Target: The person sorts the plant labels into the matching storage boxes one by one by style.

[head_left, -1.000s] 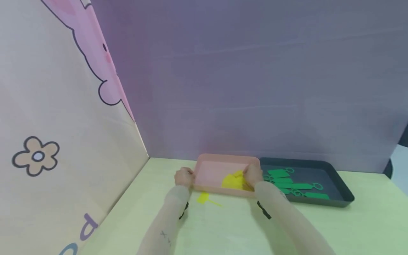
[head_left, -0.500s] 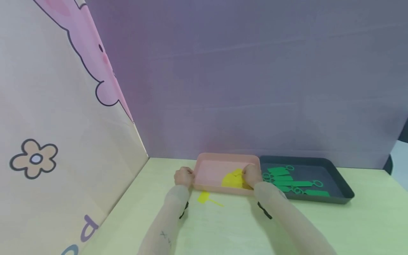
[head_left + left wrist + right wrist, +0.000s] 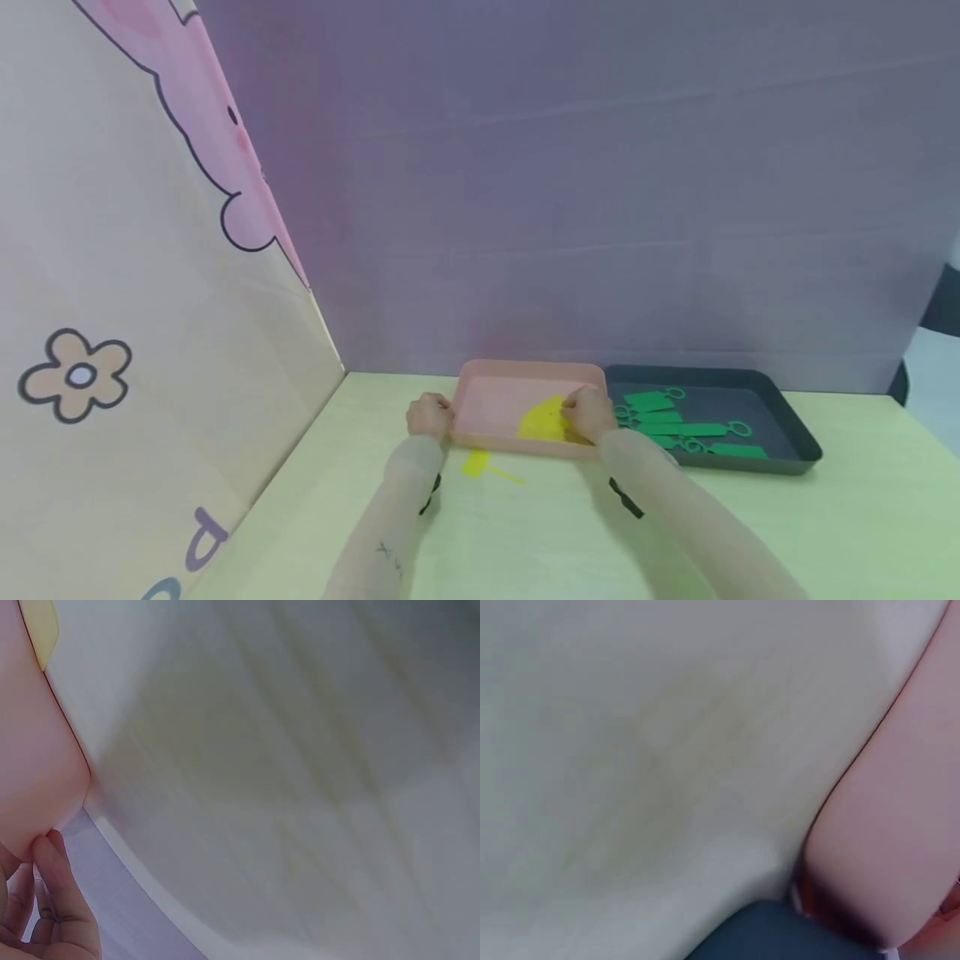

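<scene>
My left hand (image 3: 430, 414) pinches the left rim of a shallow pink tray (image 3: 487, 404), thumb and fingertip meeting on its corner in the left wrist view (image 3: 52, 900). Inside the tray's right half lie flat yellow pieces (image 3: 538, 421), bunched and overlapping. My right hand (image 3: 590, 412) reaches over the tray's right end, its curled fingers pinching at the yellow pieces; it hides part of them. Only a sliver of that hand shows in the right wrist view, behind the pink wall (image 3: 885, 847). On the table before the tray lies another yellow piece (image 3: 476, 462), rectangular with a thin tail.
A dark grey tray (image 3: 787, 425) stands against the pink one's right side. In it lie several flat green tags (image 3: 701, 429), some with ring ends. A grey-purple curtain (image 3: 525, 208) rises behind the table (image 3: 525, 533), and a printed cloth (image 3: 165, 350) stands along the left.
The yellow pieces under my right fingers have shifted, and a raised bit there has flattened. My left hand stays on the tray rim. The view has drifted slightly.
</scene>
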A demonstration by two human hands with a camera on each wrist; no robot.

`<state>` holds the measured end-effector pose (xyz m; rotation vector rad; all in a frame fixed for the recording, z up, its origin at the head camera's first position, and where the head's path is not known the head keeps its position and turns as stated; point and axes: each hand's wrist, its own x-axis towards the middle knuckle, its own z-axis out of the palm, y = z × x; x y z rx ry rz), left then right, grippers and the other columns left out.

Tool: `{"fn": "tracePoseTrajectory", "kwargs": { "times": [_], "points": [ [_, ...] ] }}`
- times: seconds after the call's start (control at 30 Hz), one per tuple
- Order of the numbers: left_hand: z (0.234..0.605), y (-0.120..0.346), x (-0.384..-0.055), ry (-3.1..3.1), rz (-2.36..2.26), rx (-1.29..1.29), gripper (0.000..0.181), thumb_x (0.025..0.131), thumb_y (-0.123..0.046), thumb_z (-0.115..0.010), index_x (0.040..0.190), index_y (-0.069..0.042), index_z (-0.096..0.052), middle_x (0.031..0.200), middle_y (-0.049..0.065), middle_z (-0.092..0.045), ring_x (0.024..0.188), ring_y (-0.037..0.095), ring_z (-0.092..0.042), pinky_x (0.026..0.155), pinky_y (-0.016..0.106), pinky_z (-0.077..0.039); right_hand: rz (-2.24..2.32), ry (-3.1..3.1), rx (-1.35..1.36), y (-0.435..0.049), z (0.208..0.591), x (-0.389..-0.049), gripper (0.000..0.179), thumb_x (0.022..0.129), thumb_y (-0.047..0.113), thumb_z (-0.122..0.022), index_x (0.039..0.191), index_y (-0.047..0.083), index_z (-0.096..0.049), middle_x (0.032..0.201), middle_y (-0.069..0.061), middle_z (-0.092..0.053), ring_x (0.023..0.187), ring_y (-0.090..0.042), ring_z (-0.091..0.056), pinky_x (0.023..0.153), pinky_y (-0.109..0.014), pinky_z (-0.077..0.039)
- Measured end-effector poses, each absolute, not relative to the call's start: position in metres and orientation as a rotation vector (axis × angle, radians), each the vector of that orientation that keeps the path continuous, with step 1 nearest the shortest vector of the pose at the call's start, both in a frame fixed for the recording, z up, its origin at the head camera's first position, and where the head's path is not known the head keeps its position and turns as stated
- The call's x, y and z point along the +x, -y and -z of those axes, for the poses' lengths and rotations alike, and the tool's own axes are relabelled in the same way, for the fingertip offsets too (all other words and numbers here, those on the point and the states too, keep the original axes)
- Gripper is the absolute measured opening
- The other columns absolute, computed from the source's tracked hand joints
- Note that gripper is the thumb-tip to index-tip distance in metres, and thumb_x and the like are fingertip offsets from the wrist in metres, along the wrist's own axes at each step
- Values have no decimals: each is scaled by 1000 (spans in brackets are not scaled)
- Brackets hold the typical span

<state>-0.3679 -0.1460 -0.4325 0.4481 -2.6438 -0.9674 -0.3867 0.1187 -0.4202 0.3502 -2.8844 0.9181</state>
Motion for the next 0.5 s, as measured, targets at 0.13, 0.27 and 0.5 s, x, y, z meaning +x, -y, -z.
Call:
{"fn": "tracePoseTrajectory", "kwargs": {
  "times": [0.13, 0.27, 0.5],
  "points": [
    [434, 147, -368, 2644, 979, 447, 8, 77, -7, -63, 76, -9, -70, 80, 9, -69, 74, 25, -61, 69, 37, -52, -1027, 2811, 456, -114, 416, -375, 17, 83, 8, -63, 95, -1, -70, 97, -17, -69, 91, -31, -64, 79, -43, -53],
    [436, 147, -368, 2649, 980, 464, 8, 78, -8, -63, 77, -9, -71, 81, 10, -69, 76, 26, -61, 71, 37, -52, -1127, 2773, 511, -108, 413, -361, 20, 83, 9, -64, 99, -2, -69, 96, -17, -69, 90, -29, -65, 77, -37, -54],
    [435, 147, -370, 2643, 982, 473, 8, 77, -7, -63, 75, -9, -70, 81, 10, -69, 76, 26, -62, 71, 38, -52, -1362, 2733, 537, -95, 408, -332, 22, 83, 10, -66, 103, 2, -69, 100, -12, -69, 93, -27, -65, 78, -35, -54]
  ]
}}
